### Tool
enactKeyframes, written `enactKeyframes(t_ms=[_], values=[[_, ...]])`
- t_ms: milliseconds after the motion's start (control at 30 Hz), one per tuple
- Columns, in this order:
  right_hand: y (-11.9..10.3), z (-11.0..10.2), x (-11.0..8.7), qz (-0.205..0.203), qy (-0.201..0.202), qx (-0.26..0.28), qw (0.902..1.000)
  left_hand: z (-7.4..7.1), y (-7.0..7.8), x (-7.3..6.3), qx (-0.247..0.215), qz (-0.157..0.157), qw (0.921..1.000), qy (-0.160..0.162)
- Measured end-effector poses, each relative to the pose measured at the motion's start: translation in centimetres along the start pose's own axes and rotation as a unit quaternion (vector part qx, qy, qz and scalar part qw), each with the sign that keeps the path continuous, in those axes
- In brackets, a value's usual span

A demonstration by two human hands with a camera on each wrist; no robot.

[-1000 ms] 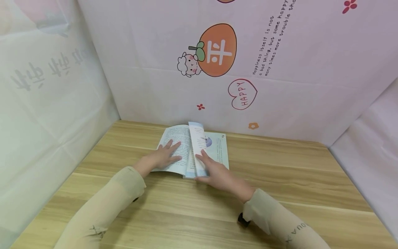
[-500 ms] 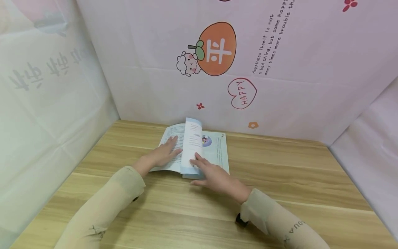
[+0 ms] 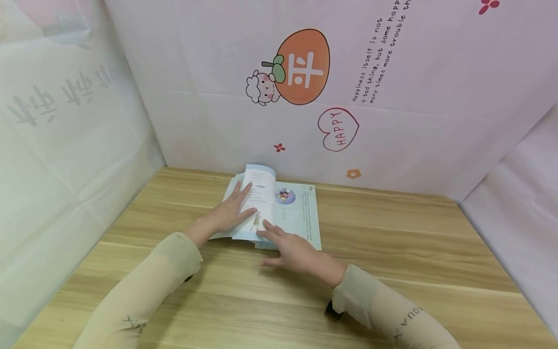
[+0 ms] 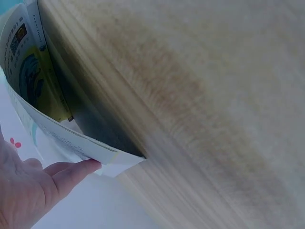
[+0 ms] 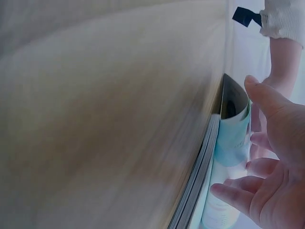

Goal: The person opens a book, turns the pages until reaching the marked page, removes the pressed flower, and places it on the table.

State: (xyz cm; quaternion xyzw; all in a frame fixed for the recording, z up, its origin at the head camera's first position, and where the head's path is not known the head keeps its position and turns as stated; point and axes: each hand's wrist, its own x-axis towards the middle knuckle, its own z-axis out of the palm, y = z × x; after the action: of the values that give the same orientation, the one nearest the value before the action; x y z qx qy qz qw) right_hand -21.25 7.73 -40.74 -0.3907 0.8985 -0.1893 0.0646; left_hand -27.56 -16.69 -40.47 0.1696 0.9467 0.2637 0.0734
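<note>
An open book (image 3: 298, 218) with pale blue-edged pages lies at the back of the table. One leaf (image 3: 262, 194) curves up from its middle and leans over the left side. My left hand (image 3: 223, 214) rests on the left pages with its fingers spread, and its fingertips overlap the leaf in the head view. In the left wrist view, this hand (image 4: 28, 188) lies against the lifted cover side (image 4: 71, 140). My right hand (image 3: 293, 248) touches or nearly touches the leaf's lower part with extended fingers. The right wrist view has this hand (image 5: 281, 157) beside the page stack (image 5: 202, 167).
Wood-grain table (image 3: 392, 242) surrounds the book on its front and sides. A white printed cloth wall (image 3: 209, 126) stands close behind the book, and another cloth wall (image 3: 56, 169) rises at the left. A dark band (image 3: 333, 310) shows at the right sleeve cuff.
The raised leaf has swung from right to left, uncovering more of the right page with its round picture. My right hand has followed leftward; the left hand has hardly moved.
</note>
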Motion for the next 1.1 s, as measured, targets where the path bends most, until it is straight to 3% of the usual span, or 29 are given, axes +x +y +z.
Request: enactKeyframes(t_ms=[200, 667, 1100], values=[[-0.7, 0.2, 0.1, -0.006, -0.008, -0.016, 0.9998, 0.0, 0.0, 0.0, 0.020, 0.015, 0.9997, -0.005], [-1.6, 0.6, 0.5, -0.015, -0.021, -0.035, 0.9990, 0.3, -0.1, 0.2, 0.071, 0.006, 0.9966, -0.042], [-2.2, 0.6, 1.0, -0.016, -0.035, -0.041, 0.9984, 0.4, -0.1, 0.2, 0.106, 0.018, 0.9933, -0.042]])
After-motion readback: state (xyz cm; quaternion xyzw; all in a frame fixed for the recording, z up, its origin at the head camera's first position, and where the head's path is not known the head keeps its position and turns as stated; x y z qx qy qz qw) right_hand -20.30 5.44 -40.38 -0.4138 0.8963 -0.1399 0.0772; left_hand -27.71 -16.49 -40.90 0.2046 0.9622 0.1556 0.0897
